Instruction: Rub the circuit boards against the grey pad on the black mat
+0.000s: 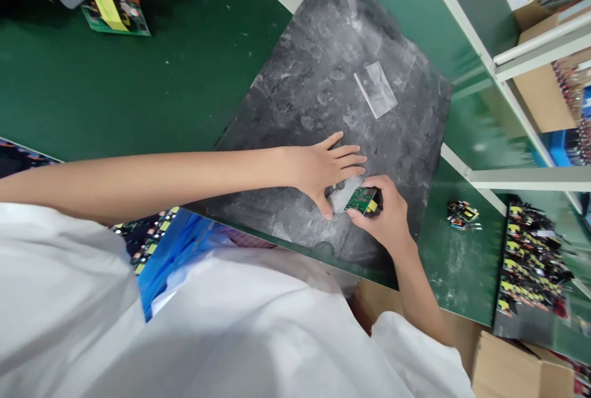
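My right hand [385,210] grips a small green circuit board [361,200] with a yellow part on it, fingers on its far edge and thumb on its near edge. Just left of the board, my left hand [325,170] lies flat on the dark grey mat [318,93] with its fingers spread, holding nothing. Between the two hands shows a pale worn patch [344,194] of the mat. Farther up the mat lies a small clear plastic bag [377,91]. The right fingers partly hide the board's right end.
Circuit boards with yellow parts [113,7] sit at the upper left of the green table [184,78]. A small board assembly [463,214] lies right of the mat. Beyond it, a tray holds several assemblies [530,256]. A white shelf frame [526,178] and a cardboard box [508,367] are at right.
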### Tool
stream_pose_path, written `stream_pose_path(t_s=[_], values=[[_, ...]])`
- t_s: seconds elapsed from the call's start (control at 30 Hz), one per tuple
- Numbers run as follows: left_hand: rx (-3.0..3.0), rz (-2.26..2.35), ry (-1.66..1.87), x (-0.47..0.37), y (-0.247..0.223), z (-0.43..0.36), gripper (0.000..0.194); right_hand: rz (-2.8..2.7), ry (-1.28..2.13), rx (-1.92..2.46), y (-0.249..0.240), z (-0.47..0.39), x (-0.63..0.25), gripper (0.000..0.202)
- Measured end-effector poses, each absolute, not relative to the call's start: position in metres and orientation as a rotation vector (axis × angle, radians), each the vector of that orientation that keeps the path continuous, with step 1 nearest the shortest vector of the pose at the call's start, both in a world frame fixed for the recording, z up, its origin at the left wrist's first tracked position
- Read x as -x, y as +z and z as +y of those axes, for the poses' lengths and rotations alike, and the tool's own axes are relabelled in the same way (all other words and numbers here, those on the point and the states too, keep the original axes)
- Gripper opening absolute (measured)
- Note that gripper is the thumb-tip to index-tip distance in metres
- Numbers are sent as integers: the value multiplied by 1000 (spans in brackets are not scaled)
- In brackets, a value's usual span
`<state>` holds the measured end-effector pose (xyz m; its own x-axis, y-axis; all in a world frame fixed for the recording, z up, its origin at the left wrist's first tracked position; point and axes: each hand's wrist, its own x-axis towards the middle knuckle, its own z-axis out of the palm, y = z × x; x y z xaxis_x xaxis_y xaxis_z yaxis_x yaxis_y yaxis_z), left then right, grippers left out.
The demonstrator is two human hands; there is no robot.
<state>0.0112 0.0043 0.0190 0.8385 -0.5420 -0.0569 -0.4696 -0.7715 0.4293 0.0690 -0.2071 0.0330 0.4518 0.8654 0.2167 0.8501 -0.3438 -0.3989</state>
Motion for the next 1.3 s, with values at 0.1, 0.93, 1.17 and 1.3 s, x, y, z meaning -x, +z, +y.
stream_pose_path(t_s=[0.1,0.93,1.17,1.3], values=[[-2615,-745,-259,-11,20,4,100,-1449,-5,2271,33,-209,-68,38],[-2645,-758,-291,-11,24,4,100,-1756,-245,2093,35,-200,-59,28],[-2590,-743,-224,-12,20,4,102,-1740,-222,2119,24,-192,-80,28],[-2598,-755,-237,-12,21,4,103,-1638,-213,2163,21,-196,-83,29]])
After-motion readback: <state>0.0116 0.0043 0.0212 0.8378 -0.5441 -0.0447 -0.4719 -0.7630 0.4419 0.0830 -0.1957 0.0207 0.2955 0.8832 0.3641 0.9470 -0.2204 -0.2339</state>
